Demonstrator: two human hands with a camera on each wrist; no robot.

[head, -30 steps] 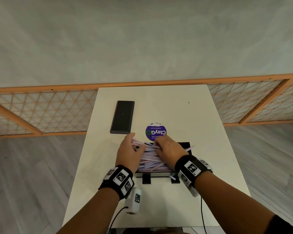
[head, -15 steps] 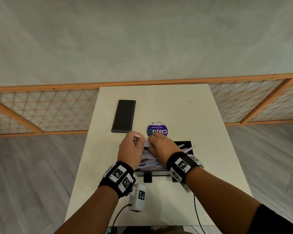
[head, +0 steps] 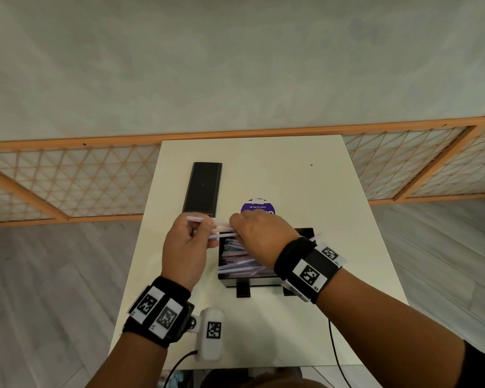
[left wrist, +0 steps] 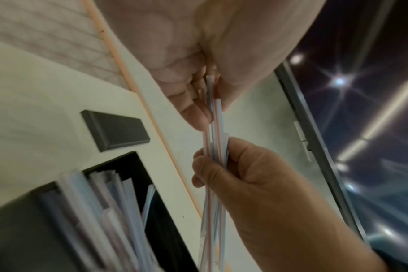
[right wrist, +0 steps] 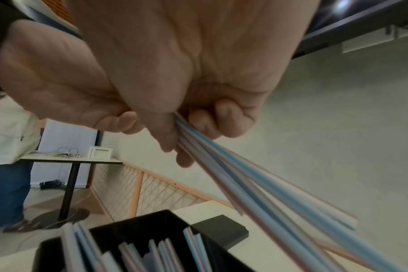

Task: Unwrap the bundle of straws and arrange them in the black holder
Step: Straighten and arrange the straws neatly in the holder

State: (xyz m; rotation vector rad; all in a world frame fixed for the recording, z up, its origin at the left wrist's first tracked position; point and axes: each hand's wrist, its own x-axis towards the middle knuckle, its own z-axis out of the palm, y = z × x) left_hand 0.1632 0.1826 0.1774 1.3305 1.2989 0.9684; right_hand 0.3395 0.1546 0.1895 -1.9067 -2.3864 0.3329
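Head view: both hands (head: 259,236) around straws (head: 219,226)

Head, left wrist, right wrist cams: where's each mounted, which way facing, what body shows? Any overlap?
Head: on the head, looking forward and down at the table; both forearms and hands show.
Left wrist: looks along the left hand to the held straws; right hand shows too.
Right wrist: looks along the right hand gripping straws.
Shared: all three see the black holder and the held straws.

both hands, left hand (left wrist: 198,77) and right hand (left wrist: 252,182), pinch a few striped straws (left wrist: 216,139) beside the black holder (left wrist: 138,184), itself stuffed with straws.
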